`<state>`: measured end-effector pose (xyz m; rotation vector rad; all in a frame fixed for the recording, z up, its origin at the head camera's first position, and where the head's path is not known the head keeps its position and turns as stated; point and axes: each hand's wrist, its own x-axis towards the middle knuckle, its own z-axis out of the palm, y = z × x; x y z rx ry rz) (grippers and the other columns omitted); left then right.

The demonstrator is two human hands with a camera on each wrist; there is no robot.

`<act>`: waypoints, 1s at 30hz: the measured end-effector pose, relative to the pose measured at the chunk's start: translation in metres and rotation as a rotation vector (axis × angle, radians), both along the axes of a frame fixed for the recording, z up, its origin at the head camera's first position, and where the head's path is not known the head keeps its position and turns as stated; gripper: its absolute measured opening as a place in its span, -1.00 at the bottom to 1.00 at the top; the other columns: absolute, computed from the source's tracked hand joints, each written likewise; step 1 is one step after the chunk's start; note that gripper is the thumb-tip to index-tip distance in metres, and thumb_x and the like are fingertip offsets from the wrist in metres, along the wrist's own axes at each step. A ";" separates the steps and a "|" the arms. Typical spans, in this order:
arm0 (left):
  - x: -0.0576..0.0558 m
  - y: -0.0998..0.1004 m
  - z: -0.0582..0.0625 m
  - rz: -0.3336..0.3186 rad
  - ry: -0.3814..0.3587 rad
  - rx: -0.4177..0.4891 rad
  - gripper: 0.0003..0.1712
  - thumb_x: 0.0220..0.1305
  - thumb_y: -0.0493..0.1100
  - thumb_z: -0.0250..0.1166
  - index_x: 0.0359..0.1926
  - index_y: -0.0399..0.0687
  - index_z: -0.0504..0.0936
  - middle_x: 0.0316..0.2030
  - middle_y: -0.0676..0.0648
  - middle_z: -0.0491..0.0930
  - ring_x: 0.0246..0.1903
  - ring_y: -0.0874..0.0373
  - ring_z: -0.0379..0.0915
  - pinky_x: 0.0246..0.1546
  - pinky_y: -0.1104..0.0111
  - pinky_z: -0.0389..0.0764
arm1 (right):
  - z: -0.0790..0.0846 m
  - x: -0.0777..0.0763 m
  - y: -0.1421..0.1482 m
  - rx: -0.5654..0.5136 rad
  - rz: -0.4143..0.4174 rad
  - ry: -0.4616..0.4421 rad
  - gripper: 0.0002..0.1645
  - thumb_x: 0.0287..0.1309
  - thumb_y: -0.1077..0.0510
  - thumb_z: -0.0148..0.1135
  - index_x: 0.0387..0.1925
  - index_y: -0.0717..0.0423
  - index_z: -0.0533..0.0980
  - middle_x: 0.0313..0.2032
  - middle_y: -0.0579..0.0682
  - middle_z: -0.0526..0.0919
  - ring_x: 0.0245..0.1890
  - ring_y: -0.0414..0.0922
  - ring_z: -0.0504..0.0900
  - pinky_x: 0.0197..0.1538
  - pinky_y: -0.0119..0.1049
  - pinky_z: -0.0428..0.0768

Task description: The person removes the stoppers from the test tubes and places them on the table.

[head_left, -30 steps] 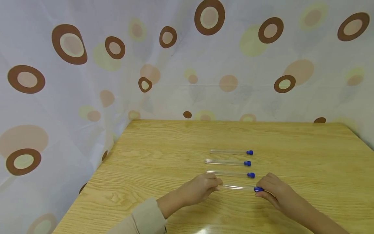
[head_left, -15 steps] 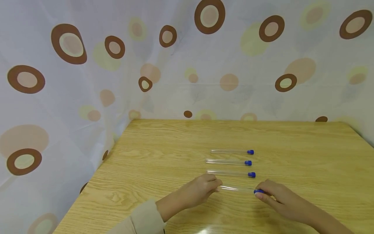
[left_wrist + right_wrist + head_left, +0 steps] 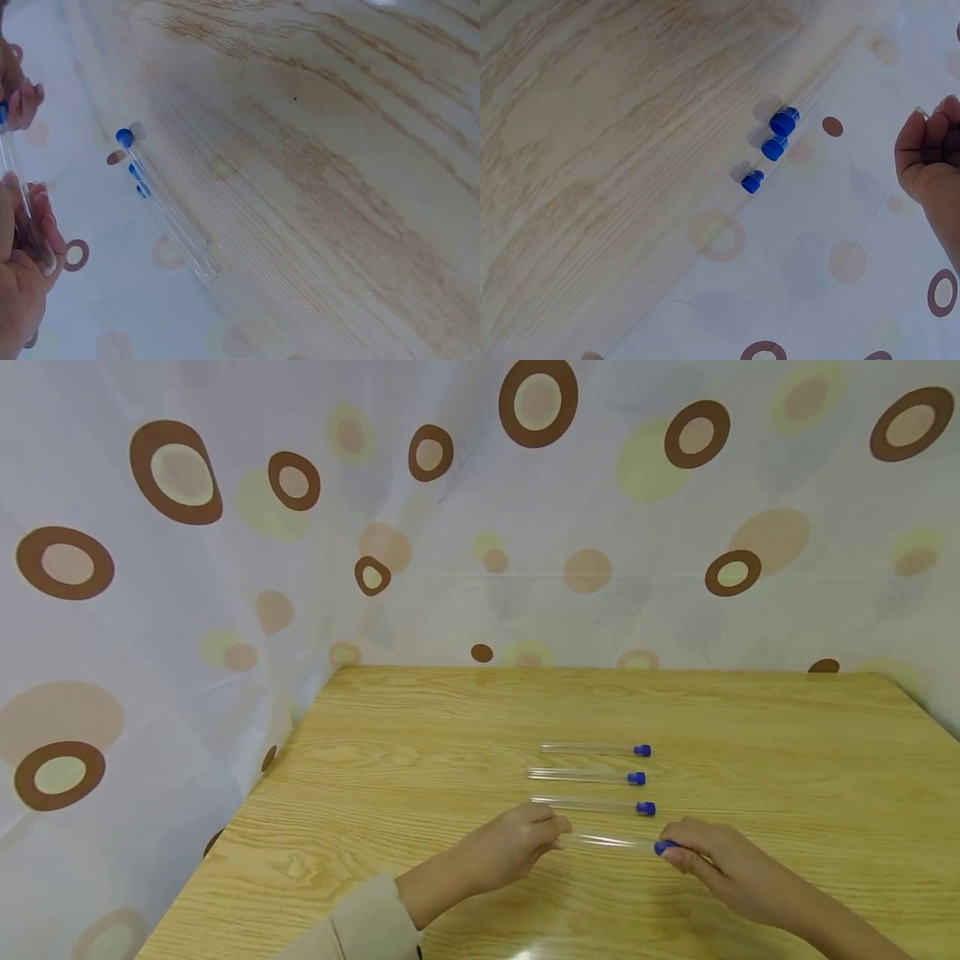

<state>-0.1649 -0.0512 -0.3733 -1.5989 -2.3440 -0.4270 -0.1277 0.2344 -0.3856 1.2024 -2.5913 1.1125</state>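
Observation:
A clear test tube (image 3: 609, 841) with a blue cap (image 3: 664, 847) is held sideways between my hands, close over the table's near part. My left hand (image 3: 498, 853) grips its rounded end, so that end is hidden in the head view. In the left wrist view the tube (image 3: 10, 156) runs along my left palm, its rounded tip showing past the fingers. My right hand (image 3: 731, 867) pinches the blue cap between thumb and fingers and covers part of it.
Behind the held tube, three more capped test tubes (image 3: 588, 804) lie in parallel on the wooden table (image 3: 360, 793), blue caps (image 3: 784, 122) to the right. A white curtain (image 3: 465, 527) with brown and yellow circles hangs along the table's back and left side.
My right fingers and thumb have shifted around the cap, dipping slightly and coming back up. The left hand stays in place on the tube. The three lying tubes have not moved.

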 end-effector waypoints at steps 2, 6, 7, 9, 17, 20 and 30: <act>0.000 -0.001 0.000 -0.002 0.001 -0.007 -0.84 0.25 -0.33 0.16 -0.14 -0.24 0.56 -0.39 0.00 0.53 -0.41 0.31 0.48 -0.28 0.84 0.40 | -0.002 0.000 0.000 -0.013 -0.002 0.033 -0.71 0.25 0.42 -0.03 -0.44 -0.03 0.33 -0.58 -0.19 0.29 -0.52 -0.48 0.25 -0.55 -0.56 0.28; -0.001 -0.001 0.001 -0.013 -0.024 -0.009 -0.83 0.25 -0.33 0.16 -0.13 -0.26 0.57 -0.38 -0.01 0.54 -0.41 0.31 0.48 -0.27 0.84 0.41 | -0.005 0.002 0.000 -0.038 -0.024 0.125 -0.69 0.19 0.46 0.03 -0.40 -0.04 0.37 -0.55 -0.22 0.34 -0.49 -0.48 0.28 -0.53 -0.58 0.29; -0.001 -0.001 0.002 -0.015 -0.038 -0.006 -0.82 0.25 -0.33 0.16 -0.13 -0.26 0.57 -0.37 -0.02 0.55 -0.41 0.30 0.49 -0.27 0.84 0.41 | -0.005 0.002 0.000 -0.045 -0.032 0.152 -0.69 0.17 0.47 0.04 -0.39 -0.04 0.38 -0.54 -0.23 0.35 -0.49 -0.48 0.29 -0.53 -0.59 0.29; -0.001 0.000 0.002 -0.026 -0.081 0.004 -0.81 0.26 -0.34 0.15 -0.12 -0.29 0.57 -0.34 -0.05 0.57 -0.38 0.28 0.52 -0.23 0.83 0.42 | -0.006 0.003 -0.001 -0.056 -0.044 0.190 -0.68 0.14 0.48 0.07 -0.37 -0.04 0.40 -0.51 -0.24 0.37 -0.47 -0.49 0.29 -0.53 -0.59 0.28; -0.003 -0.001 0.000 -0.044 -0.269 0.022 -0.74 0.31 -0.31 0.08 -0.07 -0.38 0.56 -0.26 -0.15 0.62 -0.28 0.19 0.60 -0.16 0.78 0.46 | -0.008 0.001 -0.001 -0.122 -0.015 0.207 -0.61 0.11 0.53 0.05 -0.29 -0.06 0.42 -0.44 -0.22 0.42 -0.44 -0.43 0.34 -0.53 -0.55 0.27; -0.004 0.000 0.000 -0.050 -0.268 0.033 -0.75 0.30 -0.33 0.09 -0.07 -0.38 0.56 -0.27 -0.14 0.61 -0.30 0.21 0.58 -0.18 0.78 0.46 | -0.009 0.000 0.001 -0.141 0.000 0.191 -0.61 0.12 0.53 0.04 -0.29 -0.05 0.42 -0.44 -0.21 0.42 -0.46 -0.39 0.36 -0.53 -0.54 0.28; -0.002 0.001 -0.002 -0.013 -0.282 0.045 -0.75 0.31 -0.32 0.08 -0.07 -0.37 0.56 -0.24 -0.15 0.62 -0.28 0.18 0.61 -0.16 0.77 0.47 | -0.009 0.000 -0.001 -0.153 -0.110 0.325 -0.72 0.13 0.44 0.11 -0.33 -0.03 0.45 -0.39 -0.25 0.48 -0.39 -0.40 0.39 -0.43 -0.59 0.33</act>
